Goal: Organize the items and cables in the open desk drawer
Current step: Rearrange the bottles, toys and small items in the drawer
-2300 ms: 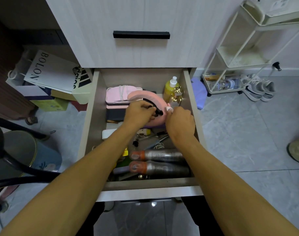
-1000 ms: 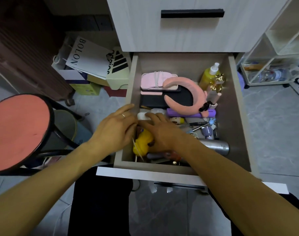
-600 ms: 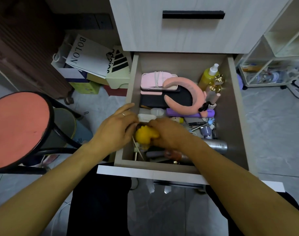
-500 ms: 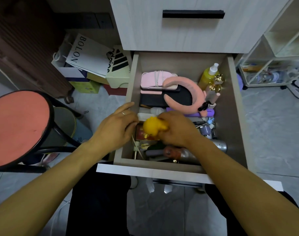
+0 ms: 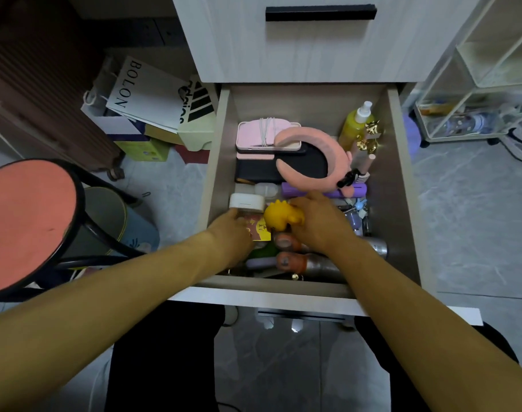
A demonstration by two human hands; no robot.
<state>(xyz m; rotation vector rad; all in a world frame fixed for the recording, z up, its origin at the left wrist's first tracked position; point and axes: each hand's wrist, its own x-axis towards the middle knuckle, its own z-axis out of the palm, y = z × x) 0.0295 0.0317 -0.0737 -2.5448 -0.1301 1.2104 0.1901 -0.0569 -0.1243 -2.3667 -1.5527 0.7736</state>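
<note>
Head view: right hand (image 5: 319, 224) grips yellow toy (image 5: 279, 217); left hand (image 5: 231, 236), fingers hidden, perhaps touching white case (image 5: 247, 202).

Round stool with salmon-red seat (image 5: 25, 221) at left, white BOLON paper bag (image 5: 141, 90) leaning behind it; green box with black stripes (image 5: 196, 126) beside the bag; white wire rack (image 5: 473, 93) at right; grey tiled floor (image 5: 473, 218)

The drawer (image 5: 398, 188) has a bare strip along its right wall, and bare floor at the back. The pink headband (image 5: 322, 156), yellow bottle (image 5: 353, 126) and silver cans (image 5: 319, 264) crowd the rest.
</note>
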